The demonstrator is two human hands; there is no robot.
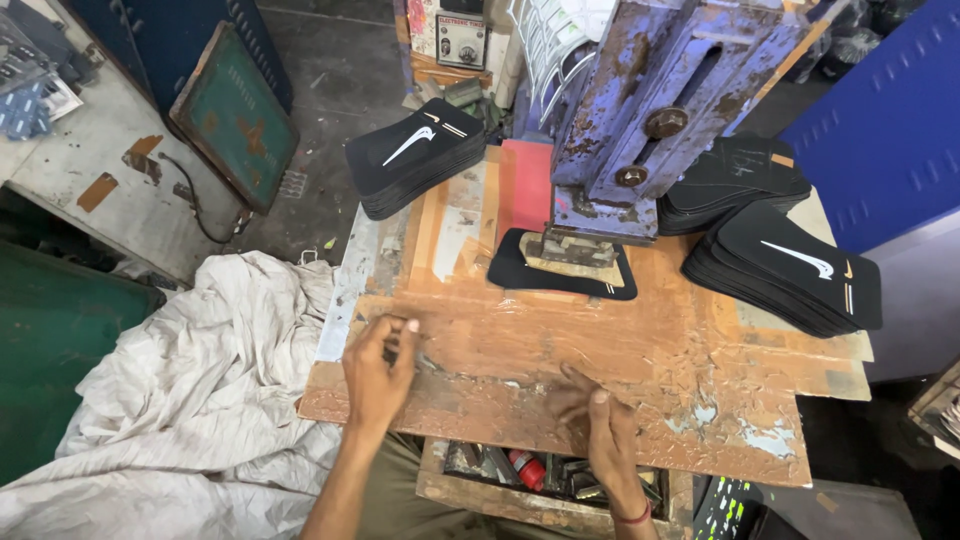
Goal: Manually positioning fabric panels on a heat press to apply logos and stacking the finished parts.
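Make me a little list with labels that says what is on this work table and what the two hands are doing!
Table: worn orange-brown board
Machine: rusty blue press
Under the press: one flat black piece
Left stack: black pieces
Right stacks: black pieces, another pile behind
Left hand: rests on the board, empty
Right hand: rests on the board, empty
Beside the table: crumpled white cloth

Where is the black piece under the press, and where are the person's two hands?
black piece point(520, 272): head view, its left end, clear of the press.
left hand point(378, 372): head view, back of the hand.
right hand point(608, 440): head view, back of the hand.
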